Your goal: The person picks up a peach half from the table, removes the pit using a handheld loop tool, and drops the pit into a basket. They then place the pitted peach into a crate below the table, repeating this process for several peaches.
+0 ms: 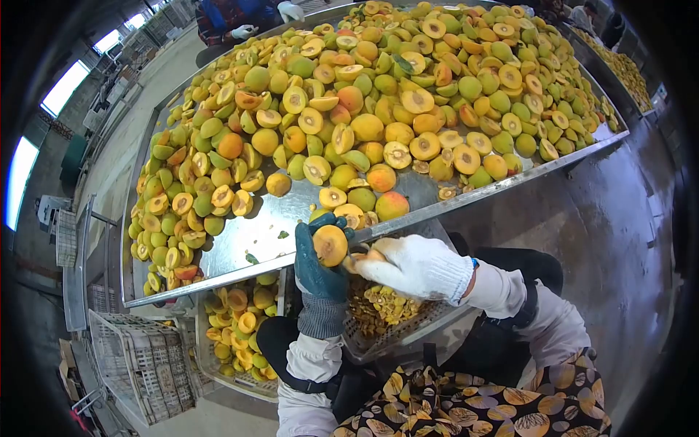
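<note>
My left hand (322, 255), in a dark green glove, is closed around a yellow peach half (330, 245), its cut face turned up. My right hand (419, 267), in a white knit glove, is closed with its fingertips close beside that half. A small metal tool (357, 250) shows partly at those fingertips; its shape is mostly hidden. Both hands are at the near edge of a metal table (240, 247) heaped with whole and halved peaches (368, 127). Below my hands stands a crate (357, 342) with yellow and brown fruit scraps (389, 306).
Left of it, another crate (255, 390) holds peach halves (237, 328). Stacked white crates (149, 364) stand farther left. Across the table is another person with white gloves (291, 12). A second fruit table (619, 69) is at the far right, above wet floor (619, 197).
</note>
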### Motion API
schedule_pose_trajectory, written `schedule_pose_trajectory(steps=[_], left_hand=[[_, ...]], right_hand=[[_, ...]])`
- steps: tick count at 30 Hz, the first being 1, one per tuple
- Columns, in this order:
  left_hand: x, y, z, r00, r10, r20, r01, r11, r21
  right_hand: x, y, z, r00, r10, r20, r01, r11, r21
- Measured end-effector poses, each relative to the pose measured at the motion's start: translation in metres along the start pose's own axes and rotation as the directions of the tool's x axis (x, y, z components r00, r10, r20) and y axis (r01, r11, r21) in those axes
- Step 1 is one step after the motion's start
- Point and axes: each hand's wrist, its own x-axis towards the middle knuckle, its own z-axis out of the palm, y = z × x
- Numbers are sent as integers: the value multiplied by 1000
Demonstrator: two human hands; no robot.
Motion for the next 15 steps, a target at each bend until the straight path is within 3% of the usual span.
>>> schedule_pose_trajectory(steps=[1,2,6,8,10,12,14,15], left_hand=[[0,6,3,995,-101,2,100,983,-153],[-4,8,16,995,102,-10,-100,987,124],[-10,23,33,957,283,57,-278,851,445],[-10,20,34,975,221,-20,-206,936,286],[-12,20,33,976,214,-42,-193,939,285],[-12,24,35,962,274,-8,-242,863,444],[-14,30,47,987,62,-149,-66,998,-20],[-15,32,51,982,-68,-177,20,964,-264]], right_hand=[[0,-2,0,1000,19,-14,-18,998,53],[3,12,10,992,-109,-67,110,994,16],[7,7,17,998,-1,-66,1,1000,5],[9,11,23,993,-24,-120,23,1000,-12],[8,9,26,989,-36,-142,33,999,-20],[6,4,24,989,-38,-141,36,999,-22],[9,6,26,984,-48,-170,39,998,-54],[9,7,28,982,-50,-183,38,997,-70]])
